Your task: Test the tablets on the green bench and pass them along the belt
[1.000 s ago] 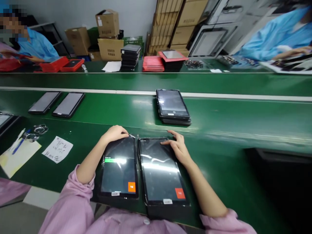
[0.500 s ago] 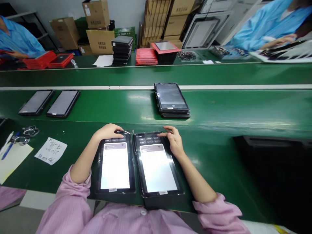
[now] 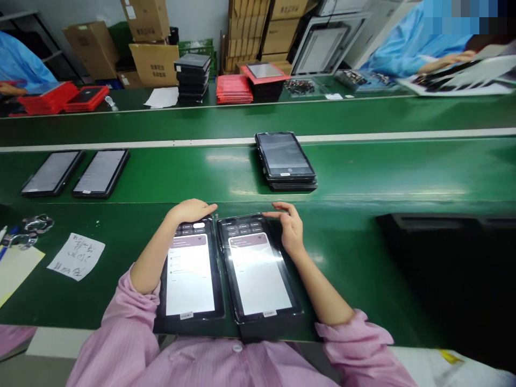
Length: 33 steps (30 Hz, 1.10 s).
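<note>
Two tablets with lit white screens lie side by side in front of me, their near ends raised off the bench. Over the top edge of the left tablet (image 3: 191,285) is my left hand (image 3: 190,211), fingers stretched out, holding nothing. One tile at the top of that screen glows white. My right hand (image 3: 291,228) hovers by the upper right corner of the right tablet (image 3: 262,279), index finger extended and the others slightly bent, also empty. Both screens show a menu of tiles with a purple banner and a pale panel below.
Stacked dark tablets (image 3: 285,156) stand beyond my hands. Two more tablets (image 3: 99,173) lie at left, near a handwritten note (image 3: 76,256) and pens. A black object (image 3: 435,269) is at right. Across the bench are red sleeves (image 3: 234,89) and blue-clad people's arms.
My left hand has lifted off the left screen and shifted right, and my right fingertip has drawn back from its screen. The left screen now lists lines of text. The whole view has shifted slightly.
</note>
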Each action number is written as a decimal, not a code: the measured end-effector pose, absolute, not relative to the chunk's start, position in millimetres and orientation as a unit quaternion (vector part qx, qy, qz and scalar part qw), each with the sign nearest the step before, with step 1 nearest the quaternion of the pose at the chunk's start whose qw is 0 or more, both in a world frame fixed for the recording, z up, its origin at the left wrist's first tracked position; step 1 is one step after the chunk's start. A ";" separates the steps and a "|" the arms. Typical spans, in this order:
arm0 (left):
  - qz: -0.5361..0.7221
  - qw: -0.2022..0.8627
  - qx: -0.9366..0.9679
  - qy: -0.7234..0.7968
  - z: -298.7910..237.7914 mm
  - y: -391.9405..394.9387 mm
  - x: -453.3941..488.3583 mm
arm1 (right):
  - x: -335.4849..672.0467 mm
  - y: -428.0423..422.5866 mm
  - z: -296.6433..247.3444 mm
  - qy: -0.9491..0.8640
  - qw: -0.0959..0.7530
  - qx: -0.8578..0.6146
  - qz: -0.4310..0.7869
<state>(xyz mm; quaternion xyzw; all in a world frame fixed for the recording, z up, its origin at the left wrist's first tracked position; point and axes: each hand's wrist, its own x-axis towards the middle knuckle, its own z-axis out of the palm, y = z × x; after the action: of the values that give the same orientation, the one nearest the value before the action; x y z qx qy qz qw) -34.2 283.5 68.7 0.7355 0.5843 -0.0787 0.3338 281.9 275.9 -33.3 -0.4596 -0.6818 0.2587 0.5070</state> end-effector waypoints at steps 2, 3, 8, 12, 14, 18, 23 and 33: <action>-0.060 0.344 0.722 0.598 74.2 280.9 -39.0 | 281.9 276.4 -32.8 -0.659 0.515 -0.475 0.275; -0.050 0.353 0.720 0.596 77.1 279.9 -42.4 | 281.9 277.0 -33.4 -0.652 0.511 -0.484 0.284; -0.013 0.398 0.741 0.540 85.9 278.3 -54.9 | 284.3 280.8 -39.4 -0.624 0.447 -0.550 0.329; -0.046 0.390 0.759 0.519 85.9 275.7 -51.1 | 287.1 281.6 -39.4 -0.650 0.381 -0.568 0.330; -0.079 0.374 0.769 0.512 85.2 272.0 -45.1 | 286.9 281.9 -38.4 -0.657 0.369 -0.560 0.345; -0.128 0.317 0.812 0.473 79.2 260.8 -31.4 | 284.0 282.4 -37.8 -0.627 0.373 -0.559 0.394; -0.171 0.245 0.859 0.415 63.9 248.7 -20.0 | 279.1 275.1 -32.0 -0.504 0.437 -0.515 0.537; -0.176 0.270 0.820 0.472 62.8 252.7 -28.6 | 276.4 265.2 -17.3 -0.502 0.487 -0.407 0.588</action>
<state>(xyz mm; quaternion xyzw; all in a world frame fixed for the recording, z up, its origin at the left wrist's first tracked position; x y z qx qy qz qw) -28.6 252.7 62.8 0.8205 0.4724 -0.1760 0.2697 276.4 265.2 -17.3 -0.4068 -0.5019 0.5880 0.4868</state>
